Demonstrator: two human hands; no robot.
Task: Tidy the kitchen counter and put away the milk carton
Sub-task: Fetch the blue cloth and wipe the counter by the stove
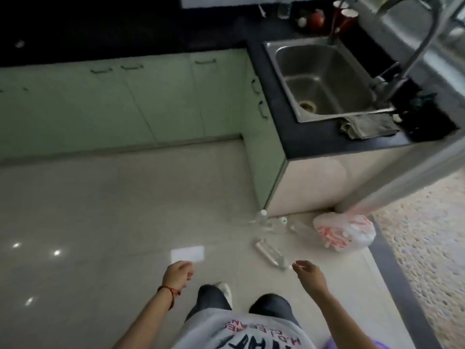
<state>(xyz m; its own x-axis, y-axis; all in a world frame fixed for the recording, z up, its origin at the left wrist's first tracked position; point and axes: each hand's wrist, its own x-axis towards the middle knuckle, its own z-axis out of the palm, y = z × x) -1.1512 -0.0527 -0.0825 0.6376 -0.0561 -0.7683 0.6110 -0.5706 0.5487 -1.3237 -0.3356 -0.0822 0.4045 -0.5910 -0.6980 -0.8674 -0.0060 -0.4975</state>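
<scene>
No milk carton is in view. I stand on the tiled floor, away from the black kitchen counter (314,144), which runs along the back and turns toward me at the right. My left hand (177,273) hangs low in front of me with loosely curled fingers and holds nothing. My right hand (308,272) is out to the right, fingers relaxed, also holding nothing. A steel sink (324,79) with a tall curved tap (412,54) is set in the counter. A grey cloth (367,125) lies beside the sink's near edge.
Several clear plastic bottles (270,253) lie on the floor by the counter's end, beside a white and red plastic bag (344,231). Red cups (348,17) and small items stand behind the sink. Pale green cabinet doors (151,96) line the counter's front.
</scene>
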